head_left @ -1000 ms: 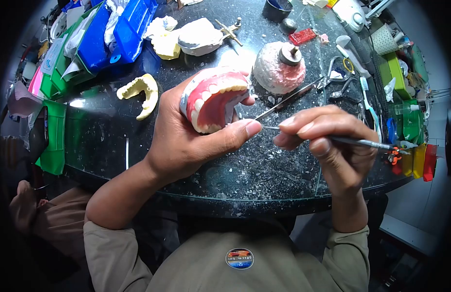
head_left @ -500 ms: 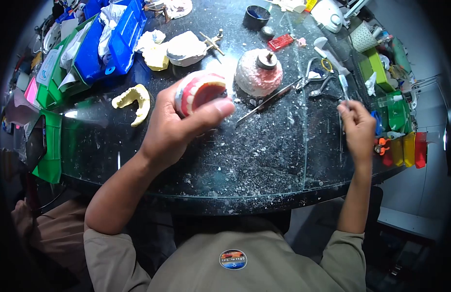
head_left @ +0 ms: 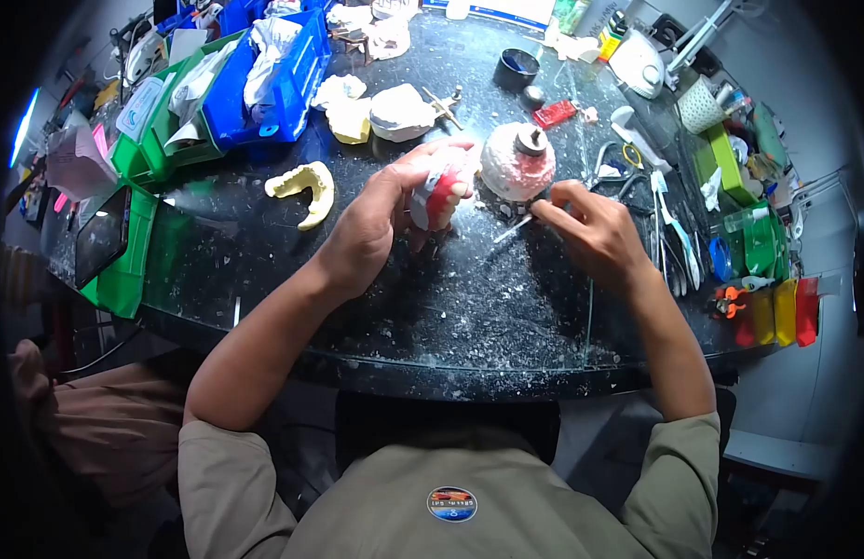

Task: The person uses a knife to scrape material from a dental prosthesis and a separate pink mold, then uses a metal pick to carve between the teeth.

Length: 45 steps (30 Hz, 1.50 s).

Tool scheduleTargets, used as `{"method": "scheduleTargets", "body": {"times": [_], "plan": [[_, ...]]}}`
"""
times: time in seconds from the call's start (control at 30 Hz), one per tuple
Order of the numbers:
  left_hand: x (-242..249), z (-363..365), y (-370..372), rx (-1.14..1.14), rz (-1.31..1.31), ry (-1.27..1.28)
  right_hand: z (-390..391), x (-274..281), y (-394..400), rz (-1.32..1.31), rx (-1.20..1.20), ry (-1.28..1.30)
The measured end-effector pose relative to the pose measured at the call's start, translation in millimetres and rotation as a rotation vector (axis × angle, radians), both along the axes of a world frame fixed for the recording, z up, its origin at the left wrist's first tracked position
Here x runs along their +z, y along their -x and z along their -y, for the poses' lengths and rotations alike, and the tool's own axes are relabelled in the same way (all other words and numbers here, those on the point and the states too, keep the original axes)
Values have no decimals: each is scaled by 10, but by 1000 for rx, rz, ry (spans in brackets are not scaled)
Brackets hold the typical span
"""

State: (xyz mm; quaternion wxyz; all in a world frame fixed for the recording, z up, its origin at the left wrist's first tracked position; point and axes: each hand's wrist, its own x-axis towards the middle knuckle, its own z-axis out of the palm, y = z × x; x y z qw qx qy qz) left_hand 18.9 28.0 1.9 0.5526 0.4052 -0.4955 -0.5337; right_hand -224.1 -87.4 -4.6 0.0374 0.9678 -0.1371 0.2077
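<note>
My left hand (head_left: 365, 228) is closed around a dental model (head_left: 441, 197) with red wax and pale teeth, which now shows its teeth side toward the right. Over the table, my right hand (head_left: 595, 228) has its fingers bent around a thin metal tool (head_left: 514, 229); the tool's tip points down-left and its other end is hidden by the hand. Just behind both hands stands a round white and pink plaster block (head_left: 517, 166) with a metal knob on top. A yellowish horseshoe-shaped piece (head_left: 306, 191) lies left of my left hand.
Blue bins (head_left: 283, 84) and green bins (head_left: 162, 116) stand at the left. Plaster lumps (head_left: 401, 114), a black cup (head_left: 517, 69) and a red block (head_left: 555, 114) are at the back. Pliers (head_left: 618, 168) and a toothbrush (head_left: 669, 210) lie at the right; a person's leg (head_left: 110, 419) shows lower left.
My right hand has left the toothbrush area and moved left to the metal tool. My left hand has turned the model, so its teeth face another way. The view has shifted slightly.
</note>
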Motion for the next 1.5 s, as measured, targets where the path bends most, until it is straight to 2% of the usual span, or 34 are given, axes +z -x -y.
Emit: {"method": "scheduleTargets", "body": {"times": [0.03,0.1,0.13,0.17,0.23,0.3,0.37,0.43,0.5,0.67,1.07,1.5], "plan": [[-8,6,-17,-6,-7,3,12,20,13,46,14,30],[-25,1,-87,-47,36,-39,48,210,42,384,73,55],[-35,-4,-109,-67,56,-63,52,352,107,486,33,-56],[-39,2,-102,-49,26,-81,72,397,113,722,48,-282],[-38,31,-69,-22,-26,-116,7,621,96,1040,-39,-461],[-54,43,-69,-41,-61,-145,25,688,90,1188,149,-812],[-74,41,-69,-39,-54,-139,102,529,93,1092,227,-1020],[-105,30,-73,-13,-8,-98,25,394,18,1130,66,-1047],[-78,37,-70,-25,-74,-160,-59,354,10,1098,12,-1147],[-45,28,-41,-57,-88,-144,-30,287,66,1093,28,-1198],[6,58,-31,0,188,-114,-47,254,42,1043,-27,-1029],[-4,62,-24,-15,215,-60,-28,245,64,1058,19,-1031]]}}
